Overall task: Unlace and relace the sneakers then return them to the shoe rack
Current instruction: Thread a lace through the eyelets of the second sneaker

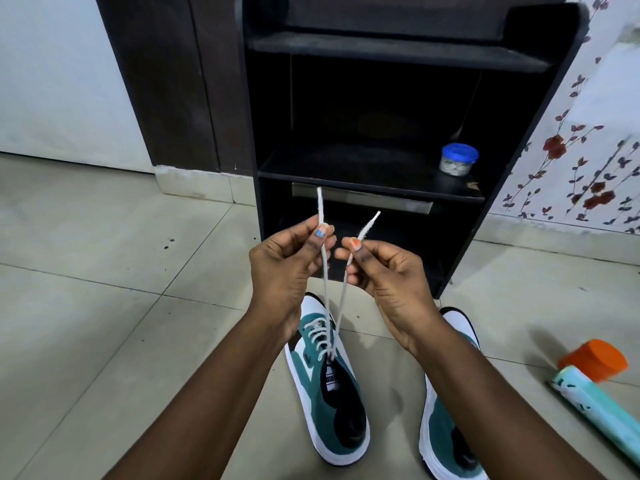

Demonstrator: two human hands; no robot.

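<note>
Presently: one pair of sneakers, teal and white with black lining, on the tiled floor (86, 271) directly before the dark shoe rack (540, 140), toes toward it. Left sneaker (329, 403): laced through its eyelets, both free ends of the white lace (341, 306) rising from the top eyelets, nearly vertical, spreading slightly apart toward the hands. Left hand (287, 268): fingers curled, thumb and forefinger pinching the left strand, whose tip stands up above the grip. Right hand (388, 271): fingers likewise curled, thumb and forefinger pinching the right strand, tip angled up and to the right. Both hands sit above the shoe's toe end, near each other but apart, equally close to the shoe; the shoe lies below and slightly nearer the body than the fingers, its long axis running away from the person. Judgement: the lace looks taut, drawn up ready for tying or for pulling out. Right sneaker (446, 420): just beside the first, largely hidden by the right forearm; its lacing cannot be told.
</note>
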